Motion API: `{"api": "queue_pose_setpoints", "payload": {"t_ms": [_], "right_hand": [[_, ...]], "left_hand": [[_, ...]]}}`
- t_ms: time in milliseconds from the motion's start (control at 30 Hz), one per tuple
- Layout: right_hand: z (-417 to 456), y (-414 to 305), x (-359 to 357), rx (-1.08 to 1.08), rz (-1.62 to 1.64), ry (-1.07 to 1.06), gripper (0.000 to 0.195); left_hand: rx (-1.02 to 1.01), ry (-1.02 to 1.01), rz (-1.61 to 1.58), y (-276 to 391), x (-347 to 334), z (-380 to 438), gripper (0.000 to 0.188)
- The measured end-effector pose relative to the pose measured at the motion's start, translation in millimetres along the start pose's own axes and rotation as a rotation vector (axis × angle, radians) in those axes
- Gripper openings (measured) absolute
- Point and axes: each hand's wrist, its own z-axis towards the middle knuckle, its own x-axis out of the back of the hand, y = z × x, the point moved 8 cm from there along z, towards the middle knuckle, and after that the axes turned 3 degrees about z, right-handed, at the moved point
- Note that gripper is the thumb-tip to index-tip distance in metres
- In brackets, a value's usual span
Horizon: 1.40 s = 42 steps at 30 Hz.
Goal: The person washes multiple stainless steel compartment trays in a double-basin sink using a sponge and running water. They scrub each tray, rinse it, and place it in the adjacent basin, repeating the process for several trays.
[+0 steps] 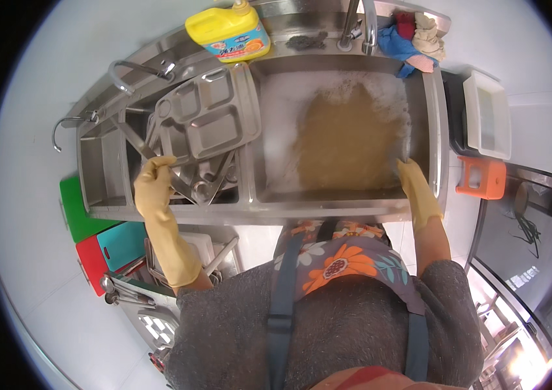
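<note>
My left hand [153,187], in a long yellow rubber glove, is closed around the edge of a metal tray [132,139] that stands nearly edge-on over the middle basin. Right beside it, a stainless steel compartment tray [215,129] leans on top of more metalware [203,190] in that basin. My right hand [415,187], gloved the same way, reaches into the right side of the large sink basin [334,197]. Its fingertips dip into brown, murky water [349,141] with white foam along the sides. Whether those fingers hold anything is hidden.
A yellow detergent jug [229,34] stands on the back ledge, with a dark scouring pad [305,42], a faucet [368,29] and rags [410,44] to its right. White bin [488,117] and orange stool [483,178] flank the sink's right; cutting boards [122,246] stand lower left.
</note>
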Motion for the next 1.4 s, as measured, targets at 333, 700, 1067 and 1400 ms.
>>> {"api": "queue_pose_setpoints", "payload": {"t_ms": [333, 700, 1067, 1400], "right_hand": [[219, 34, -99, 0.183, -0.928, -0.223, 0.043], [101, -69, -264, 0.255, -0.877, -0.396, 0.038], [63, -56, -209, 0.713, -0.822, -0.719, 0.041], [91, -41, -200, 0.313, -1.380, -0.543, 0.050]], "left_hand": [[-0.230, -0.051, 0.528, -54, -94, 35, 0.035], [-0.105, 0.073, 0.469, -35, -124, 26, 0.051], [-0.785, -0.243, 0.265, 58, -244, -43, 0.036], [-0.325, -0.937, 1.043, -63, -488, -44, 0.048]]}}
